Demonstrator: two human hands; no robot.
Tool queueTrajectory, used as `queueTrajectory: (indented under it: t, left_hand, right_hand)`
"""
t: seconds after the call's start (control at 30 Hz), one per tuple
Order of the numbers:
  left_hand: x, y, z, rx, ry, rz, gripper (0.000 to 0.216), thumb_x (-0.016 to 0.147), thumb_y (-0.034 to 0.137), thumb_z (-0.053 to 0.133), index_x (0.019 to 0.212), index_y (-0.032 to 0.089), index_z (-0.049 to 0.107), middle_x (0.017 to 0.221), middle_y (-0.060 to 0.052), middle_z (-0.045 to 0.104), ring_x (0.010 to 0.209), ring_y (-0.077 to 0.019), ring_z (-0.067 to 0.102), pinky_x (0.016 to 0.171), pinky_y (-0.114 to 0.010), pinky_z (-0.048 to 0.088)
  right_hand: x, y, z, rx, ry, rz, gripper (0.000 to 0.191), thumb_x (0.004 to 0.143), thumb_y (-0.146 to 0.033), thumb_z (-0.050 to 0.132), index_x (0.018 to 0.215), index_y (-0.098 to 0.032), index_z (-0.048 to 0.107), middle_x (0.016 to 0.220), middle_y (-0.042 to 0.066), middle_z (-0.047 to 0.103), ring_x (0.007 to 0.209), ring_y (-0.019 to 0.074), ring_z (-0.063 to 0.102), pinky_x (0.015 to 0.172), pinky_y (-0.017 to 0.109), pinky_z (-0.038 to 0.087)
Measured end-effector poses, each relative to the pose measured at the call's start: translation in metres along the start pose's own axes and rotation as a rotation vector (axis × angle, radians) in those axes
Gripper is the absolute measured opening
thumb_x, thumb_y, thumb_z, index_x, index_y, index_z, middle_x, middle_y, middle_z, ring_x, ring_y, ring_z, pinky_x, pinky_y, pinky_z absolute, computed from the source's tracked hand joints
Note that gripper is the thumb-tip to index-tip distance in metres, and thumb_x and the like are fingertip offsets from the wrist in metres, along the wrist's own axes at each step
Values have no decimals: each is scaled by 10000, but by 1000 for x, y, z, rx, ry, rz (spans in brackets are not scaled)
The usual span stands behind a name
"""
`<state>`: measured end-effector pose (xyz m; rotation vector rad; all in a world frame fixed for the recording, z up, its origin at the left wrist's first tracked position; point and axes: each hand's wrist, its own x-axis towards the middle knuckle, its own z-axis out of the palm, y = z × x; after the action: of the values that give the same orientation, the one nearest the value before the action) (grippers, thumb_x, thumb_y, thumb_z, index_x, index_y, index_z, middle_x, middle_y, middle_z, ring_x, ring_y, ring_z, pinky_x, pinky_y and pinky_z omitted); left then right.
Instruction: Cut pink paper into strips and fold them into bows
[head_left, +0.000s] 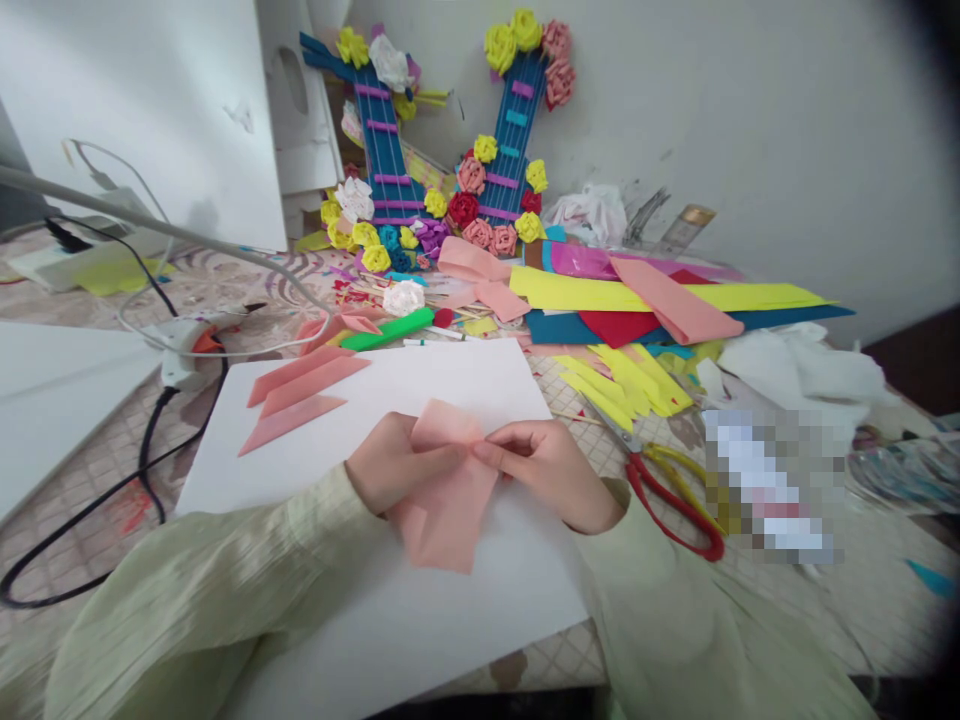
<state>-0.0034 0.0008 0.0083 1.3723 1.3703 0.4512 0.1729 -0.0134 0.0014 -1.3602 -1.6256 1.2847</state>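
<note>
A piece of pink crepe paper (450,515) hangs between my two hands, above a white sheet (525,590) on the table. My left hand (397,458) grips the paper from the left, thumb lying across it. From the right, my right hand (551,465) pinches its edge, the fingertips meeting those of the left. The lower part of the paper spreads loosely toward me. Several folded pink strips (300,400) lie on the upper left of the white sheet. Red and yellow scissors (675,500) rest to the right of my right hand.
Two blue guitar shapes (390,150) with paper roses lean on the wall. Yellow strips (622,385) and long crepe paper strips (675,295) lie at the back right. A glue gun (187,350) with a black cable is at left. Crumpled white tissue (810,375) sits at right.
</note>
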Motion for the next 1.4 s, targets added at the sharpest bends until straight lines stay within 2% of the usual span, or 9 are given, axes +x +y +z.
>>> queueTrajectory:
  t: [0.13, 0.33, 0.63, 0.73, 0.83, 0.97, 1.13, 1.3, 1.4]
  left_hand:
    - [1, -1, -2, -27, 50, 19, 314, 622, 423, 581, 644, 112, 618, 626, -34, 600, 604, -176, 544, 480, -239, 399]
    - [-2, 10, -5, 15, 37, -34, 291, 605, 406, 599, 617, 115, 604, 599, -24, 580, 609, -169, 530, 493, -235, 393]
    - [3, 6, -4, 17, 147, -4, 315, 575, 431, 605, 571, 117, 584, 543, -8, 546, 561, -154, 503, 476, -238, 369]
    - [3, 7, -5, 19, 146, -13, 320, 578, 435, 611, 566, 117, 581, 538, -5, 542, 556, -150, 502, 464, -231, 362]
    - [3, 5, -3, -20, 140, -3, 310, 577, 428, 623, 581, 120, 599, 563, -11, 576, 560, -154, 522, 459, -228, 373]
    - [2, 0, 6, -98, 33, 17, 269, 600, 398, 625, 633, 131, 633, 604, -15, 622, 570, -153, 554, 474, -225, 402]
    - [0, -2, 11, -109, -50, 116, 266, 649, 382, 595, 633, 118, 625, 586, -15, 617, 541, -145, 552, 443, -213, 388]
    - [1, -3, 8, -272, 24, 320, 234, 685, 322, 594, 819, 139, 537, 714, -29, 626, 642, -155, 577, 536, -238, 445]
    - [2, -5, 10, -296, 77, 412, 205, 689, 290, 606, 784, 160, 479, 741, -26, 611, 633, -137, 567, 548, -245, 452]
  right_hand:
    - [1, 0, -1, 50, -25, 0, 185, 709, -325, 576, 726, -153, 640, 716, 27, 642, 647, 129, 570, 579, 238, 448]
    - [2, 0, -1, 108, -38, 25, 131, 705, -277, 586, 731, -149, 594, 690, 13, 613, 609, 110, 567, 585, 238, 463]
    - [2, -4, -7, 113, -54, 29, 125, 702, -218, 588, 803, -144, 587, 742, 28, 614, 638, 107, 572, 628, 244, 467]
    - [2, -4, -8, 87, -51, 26, 119, 702, -220, 589, 789, -140, 589, 723, 29, 615, 625, 108, 567, 621, 245, 467]
    - [3, -3, -7, 62, -50, 0, 194, 702, -265, 594, 854, -143, 592, 812, 54, 629, 714, 136, 581, 670, 266, 468]
    - [3, -4, -3, 59, -38, -52, 234, 741, -325, 549, 895, -155, 593, 857, 57, 628, 777, 156, 576, 673, 267, 463]
    - [2, -2, -1, 60, -19, -58, 162, 741, -293, 543, 722, -148, 613, 725, 26, 627, 689, 137, 564, 619, 243, 445]
    - [2, -3, -2, 95, -24, 16, 175, 736, -297, 543, 737, -143, 627, 734, 27, 628, 675, 129, 556, 601, 236, 429]
    - [2, -4, -3, 119, -21, 34, 176, 729, -294, 551, 752, -141, 636, 742, 32, 632, 675, 130, 556, 605, 239, 427]
